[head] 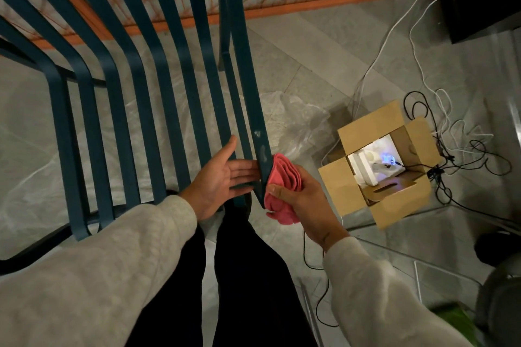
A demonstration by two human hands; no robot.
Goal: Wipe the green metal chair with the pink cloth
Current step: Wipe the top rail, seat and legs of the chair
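We stand over the green metal chair (65, 127), by far the biggest thing before us. It reads as a deep blue-green, built of flat painted slats that run away from our hands, bend once and carry on upward, with grey floor (310, 59) showing through the gaps. Far beyond our fingertips lies an orange-framed panel (310, 5) strung with a criss-cross mesh. Just past our right hand (304, 200) a crumpled clear plastic sheet (293, 121) is spread on the floor. Out to that hand's right sits an open cardboard box (341, 186) with white items and a blue glow inside. Black and white cables (462, 149) tangle beyond it. Our left hand (222, 180) lies open, palm up and fingers straight, with its fingertips touching the inner edge of the chair's outer rail (248, 79). Our right hand meets the same rail from the other side. Its fingers and thumb are curled round the pink cloth (282, 175), which is bunched into soft folds and pressed against the rail's near end. So the cloth sits between our right palm and the metal, just across the rail from our left fingertips. A little beyond the cloth, the rail's paint carries a few pale smudges (260, 144).
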